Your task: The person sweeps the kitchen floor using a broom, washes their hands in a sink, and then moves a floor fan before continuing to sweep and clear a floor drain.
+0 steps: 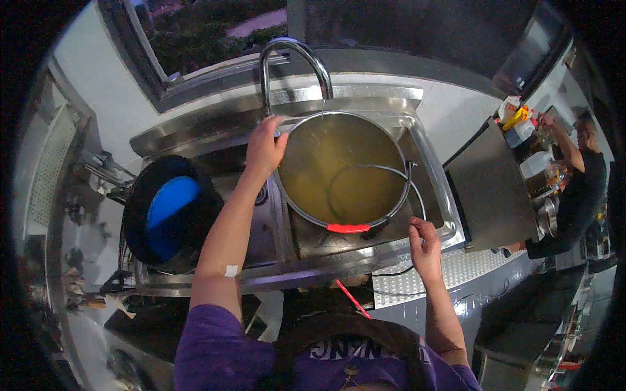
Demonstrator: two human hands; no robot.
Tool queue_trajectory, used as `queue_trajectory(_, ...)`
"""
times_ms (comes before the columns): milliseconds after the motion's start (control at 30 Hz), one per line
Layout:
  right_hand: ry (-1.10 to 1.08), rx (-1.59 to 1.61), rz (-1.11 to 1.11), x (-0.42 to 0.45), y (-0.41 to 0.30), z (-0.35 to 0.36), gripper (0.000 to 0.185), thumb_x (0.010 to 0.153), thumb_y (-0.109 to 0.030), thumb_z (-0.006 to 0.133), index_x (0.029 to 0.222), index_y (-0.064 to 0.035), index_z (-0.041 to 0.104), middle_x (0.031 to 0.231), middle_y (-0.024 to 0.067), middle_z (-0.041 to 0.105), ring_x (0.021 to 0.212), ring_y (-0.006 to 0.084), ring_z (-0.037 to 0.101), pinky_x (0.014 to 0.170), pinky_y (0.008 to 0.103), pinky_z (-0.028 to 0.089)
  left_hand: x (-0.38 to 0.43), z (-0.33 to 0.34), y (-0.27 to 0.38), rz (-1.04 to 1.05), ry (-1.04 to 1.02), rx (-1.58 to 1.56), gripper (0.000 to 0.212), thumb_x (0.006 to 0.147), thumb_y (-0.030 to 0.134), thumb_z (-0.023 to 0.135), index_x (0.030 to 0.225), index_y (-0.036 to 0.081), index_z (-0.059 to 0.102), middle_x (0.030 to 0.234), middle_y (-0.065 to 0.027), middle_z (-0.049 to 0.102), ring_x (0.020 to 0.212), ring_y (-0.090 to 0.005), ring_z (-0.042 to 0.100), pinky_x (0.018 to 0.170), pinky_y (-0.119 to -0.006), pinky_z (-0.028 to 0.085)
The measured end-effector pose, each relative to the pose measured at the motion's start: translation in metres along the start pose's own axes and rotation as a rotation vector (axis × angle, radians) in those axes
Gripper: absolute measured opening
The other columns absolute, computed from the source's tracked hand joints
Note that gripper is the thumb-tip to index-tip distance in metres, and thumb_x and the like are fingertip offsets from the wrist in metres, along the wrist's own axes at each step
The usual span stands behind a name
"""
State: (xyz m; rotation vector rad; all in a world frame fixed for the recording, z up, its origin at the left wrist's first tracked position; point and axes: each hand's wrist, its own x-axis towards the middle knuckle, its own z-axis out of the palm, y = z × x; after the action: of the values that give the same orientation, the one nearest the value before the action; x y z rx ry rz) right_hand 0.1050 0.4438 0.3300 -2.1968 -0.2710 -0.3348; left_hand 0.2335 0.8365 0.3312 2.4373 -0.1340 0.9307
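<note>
A large round metal pot stands in the right part of a stainless steel sink, filled with cloudy yellowish liquid. A red grip sits on its near rim. My left hand is at the pot's far left rim, beside the base of the chrome gooseneck faucet; its blurred fingertips hide what they touch. From the faucet's spout a thin stream falls into the pot. A grey hose or cable loops in the liquid and passes over the right rim. My right hand pinches it outside the pot.
At the left, a large black pan holds a blue round item. A steel counter adjoins on the right, where another person works among bottles and bowls. A dark cable trails below, near a red stick.
</note>
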Motion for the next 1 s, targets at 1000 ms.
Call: queue_trajectory(1000,-0.040,-0.109,0.116,-0.039,0.029,-0.002,0.019,0.080,-0.006,0.057,0.098,-0.0022,0.059,0.084,0.0139,0.060,0.074,0.0242,0.058,0.067,0.0324,0.046,0.014,0.046,-0.084,-0.522,-0.636,0.408,0.032,0.081,0.037,0.055,0.094,0.008,0.062,0.098,-0.0150,0.061,0.094,-0.0317,0.057,0.075,-0.043,0.046)
